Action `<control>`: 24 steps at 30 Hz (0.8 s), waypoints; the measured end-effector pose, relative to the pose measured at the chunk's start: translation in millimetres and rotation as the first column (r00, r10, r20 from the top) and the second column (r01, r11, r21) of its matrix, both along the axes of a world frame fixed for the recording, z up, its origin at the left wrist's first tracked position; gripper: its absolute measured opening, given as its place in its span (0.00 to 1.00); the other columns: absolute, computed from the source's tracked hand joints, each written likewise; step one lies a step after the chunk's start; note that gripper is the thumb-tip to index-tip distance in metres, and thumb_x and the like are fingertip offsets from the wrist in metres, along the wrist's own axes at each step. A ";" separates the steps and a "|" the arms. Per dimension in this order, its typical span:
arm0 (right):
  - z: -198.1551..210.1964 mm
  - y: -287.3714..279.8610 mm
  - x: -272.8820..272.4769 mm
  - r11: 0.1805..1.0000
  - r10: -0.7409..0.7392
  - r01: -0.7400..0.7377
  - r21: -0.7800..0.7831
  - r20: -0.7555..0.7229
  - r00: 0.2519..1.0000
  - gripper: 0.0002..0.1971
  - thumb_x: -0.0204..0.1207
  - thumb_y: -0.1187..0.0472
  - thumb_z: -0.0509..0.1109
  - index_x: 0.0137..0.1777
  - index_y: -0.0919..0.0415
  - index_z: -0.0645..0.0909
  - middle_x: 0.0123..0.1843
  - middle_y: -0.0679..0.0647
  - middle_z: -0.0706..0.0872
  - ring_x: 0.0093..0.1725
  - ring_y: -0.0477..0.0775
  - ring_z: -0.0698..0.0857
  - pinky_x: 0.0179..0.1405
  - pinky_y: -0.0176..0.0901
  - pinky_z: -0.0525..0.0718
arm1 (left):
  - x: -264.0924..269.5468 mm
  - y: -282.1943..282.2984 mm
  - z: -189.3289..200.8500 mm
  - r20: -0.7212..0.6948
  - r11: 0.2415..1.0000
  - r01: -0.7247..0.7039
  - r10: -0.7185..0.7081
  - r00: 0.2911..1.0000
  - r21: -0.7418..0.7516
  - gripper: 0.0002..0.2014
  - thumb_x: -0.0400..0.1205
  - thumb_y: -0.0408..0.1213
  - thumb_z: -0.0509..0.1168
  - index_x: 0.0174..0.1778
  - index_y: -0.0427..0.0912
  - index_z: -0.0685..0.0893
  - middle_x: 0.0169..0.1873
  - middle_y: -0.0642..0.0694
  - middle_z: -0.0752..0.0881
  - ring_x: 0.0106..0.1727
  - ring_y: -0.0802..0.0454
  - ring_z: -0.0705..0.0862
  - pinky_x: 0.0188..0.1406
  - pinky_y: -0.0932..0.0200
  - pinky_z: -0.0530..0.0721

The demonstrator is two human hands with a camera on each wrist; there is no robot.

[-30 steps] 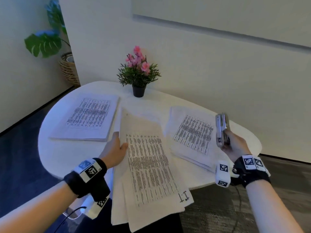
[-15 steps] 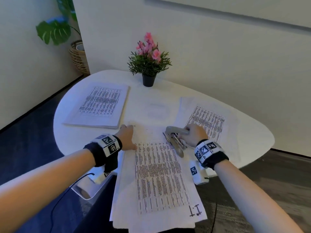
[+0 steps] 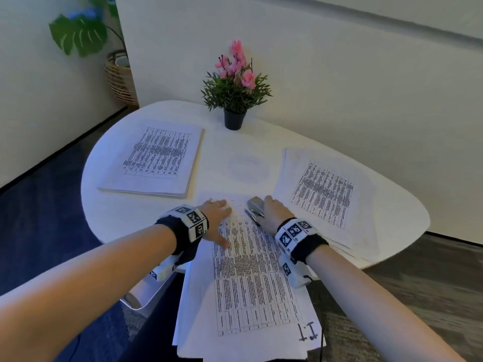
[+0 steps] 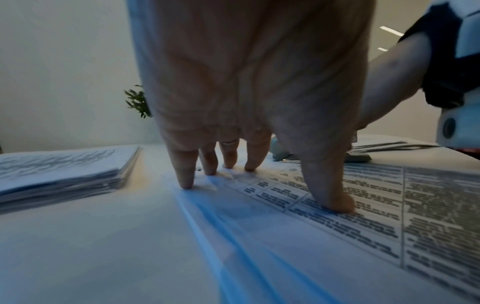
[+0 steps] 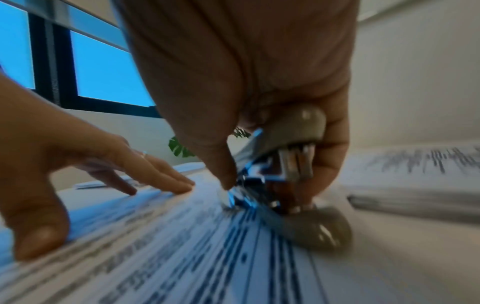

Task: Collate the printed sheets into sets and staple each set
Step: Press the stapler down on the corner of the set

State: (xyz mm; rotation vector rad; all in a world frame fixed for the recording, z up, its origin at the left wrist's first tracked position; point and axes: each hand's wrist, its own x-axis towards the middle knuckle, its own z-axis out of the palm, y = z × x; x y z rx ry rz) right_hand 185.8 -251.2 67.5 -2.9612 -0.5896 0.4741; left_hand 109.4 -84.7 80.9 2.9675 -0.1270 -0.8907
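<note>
I'm stapling: my left hand presses spread fingers on the set at the worktop's near edge; my right hand grips the stapler at its top corner. Next, squeeze firmly.

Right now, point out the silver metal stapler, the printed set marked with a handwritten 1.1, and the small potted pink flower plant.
Silver metal stapler (image 3: 254,205), head view, top arm.
Printed set marked 1.1 (image 3: 251,273), head view, middle of the top sheet.
Potted pink flower plant (image 3: 234,119), head view, black pot.
</note>
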 end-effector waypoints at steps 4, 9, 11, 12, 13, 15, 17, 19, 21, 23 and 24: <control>-6.1 7.3 1.8 0.999 0.033 -0.032 -0.018 0.057 0.998 0.20 0.83 0.49 0.60 0.68 0.62 0.66 0.53 0.61 0.84 0.40 0.60 0.79 0.37 0.48 0.80 | -3.2 0.6 -6.8 -0.004 0.998 -0.039 0.039 0.999 -0.039 0.59 0.69 0.72 0.65 0.84 0.46 0.40 0.84 0.45 0.37 0.84 0.40 0.43 0.81 0.41 0.50; -9.1 15.8 4.3 0.998 -0.004 0.007 -0.056 0.054 0.999 0.19 0.82 0.50 0.61 0.66 0.62 0.66 0.49 0.59 0.82 0.40 0.59 0.80 0.35 0.46 0.76 | -6.1 -3.0 -9.6 0.088 1.000 -0.015 0.017 0.996 -0.024 0.62 0.63 0.75 0.67 0.84 0.43 0.48 0.84 0.43 0.43 0.83 0.39 0.47 0.80 0.42 0.52; -10.0 21.5 6.1 0.998 -0.036 0.038 -0.055 0.035 0.999 0.19 0.81 0.52 0.62 0.66 0.62 0.66 0.54 0.61 0.83 0.47 0.61 0.83 0.38 0.47 0.76 | -5.6 -3.9 -7.2 0.116 1.000 0.010 -0.009 0.993 -0.007 0.61 0.64 0.74 0.67 0.84 0.41 0.51 0.84 0.44 0.47 0.82 0.40 0.51 0.80 0.43 0.54; -10.0 24.1 6.7 0.997 -0.053 0.054 -0.059 0.021 0.998 0.19 0.81 0.53 0.62 0.65 0.62 0.67 0.57 0.61 0.82 0.51 0.62 0.83 0.40 0.47 0.77 | -5.1 -4.1 -6.7 0.125 1.000 0.014 -0.013 0.992 -0.006 0.61 0.63 0.75 0.67 0.84 0.41 0.51 0.84 0.45 0.48 0.81 0.40 0.53 0.79 0.43 0.57; -9.7 25.8 7.1 0.996 -0.058 0.059 -0.068 0.014 0.998 0.19 0.81 0.53 0.63 0.65 0.63 0.67 0.58 0.62 0.82 0.53 0.63 0.83 0.42 0.48 0.77 | -4.7 -4.2 -7.1 0.132 1.000 0.012 -0.011 0.991 -0.006 0.61 0.63 0.75 0.66 0.84 0.41 0.51 0.84 0.46 0.50 0.80 0.40 0.55 0.77 0.44 0.61; -7.2 27.3 8.5 0.995 -0.033 0.035 -0.089 0.023 0.999 0.19 0.81 0.52 0.62 0.65 0.63 0.67 0.58 0.61 0.82 0.52 0.63 0.83 0.41 0.49 0.76 | -4.5 -3.8 -8.0 0.140 1.000 0.006 -0.005 0.990 -0.005 0.62 0.62 0.76 0.66 0.84 0.42 0.51 0.83 0.47 0.52 0.78 0.40 0.58 0.73 0.44 0.68; -1.9 27.8 11.4 0.992 0.019 -0.014 -0.125 0.042 0.999 0.19 0.81 0.53 0.60 0.66 0.63 0.66 0.56 0.61 0.83 0.44 0.61 0.80 0.39 0.48 0.75 | -4.5 -2.9 -8.8 0.150 1.000 0.015 -0.016 0.989 0.004 0.62 0.61 0.77 0.65 0.83 0.41 0.53 0.83 0.48 0.54 0.77 0.40 0.60 0.68 0.44 0.73; 1.3 29.5 14.4 0.987 0.044 -0.036 -0.154 0.050 0.998 0.19 0.82 0.54 0.60 0.67 0.63 0.66 0.53 0.62 0.83 0.41 0.60 0.78 0.38 0.49 0.76 | -5.0 -2.0 -9.2 0.159 1.000 0.026 -0.026 0.987 0.006 0.61 0.61 0.77 0.65 0.82 0.41 0.56 0.82 0.49 0.55 0.76 0.40 0.61 0.65 0.44 0.76; 0.3 36.1 12.7 0.993 0.001 0.000 -0.116 0.003 1.000 0.17 0.82 0.53 0.60 0.65 0.65 0.67 0.53 0.62 0.81 0.43 0.61 0.79 0.39 0.49 0.78 | -6.0 -1.5 -9.3 0.159 1.000 0.015 -0.015 0.987 0.003 0.60 0.61 0.78 0.65 0.82 0.42 0.58 0.82 0.49 0.55 0.77 0.39 0.61 0.65 0.43 0.76; -3.9 45.1 7.9 0.996 -0.066 0.063 -0.070 -0.038 0.997 0.14 0.83 0.56 0.59 0.62 0.66 0.69 0.53 0.61 0.77 0.47 0.62 0.80 0.41 0.47 0.78 | -6.2 -0.8 -10.9 0.164 1.000 0.006 -0.006 0.986 0.006 0.60 0.60 0.78 0.64 0.82 0.42 0.58 0.82 0.50 0.55 0.77 0.40 0.61 0.65 0.43 0.76; -5.4 48.9 6.8 0.995 -0.083 0.080 -0.054 -0.041 0.996 0.14 0.83 0.57 0.60 0.62 0.66 0.70 0.53 0.61 0.77 0.47 0.62 0.80 0.41 0.47 0.78 | -6.1 -0.5 -11.6 0.168 1.000 0.003 -0.004 0.986 0.008 0.61 0.60 0.79 0.64 0.82 0.43 0.57 0.82 0.50 0.55 0.77 0.40 0.61 0.65 0.43 0.76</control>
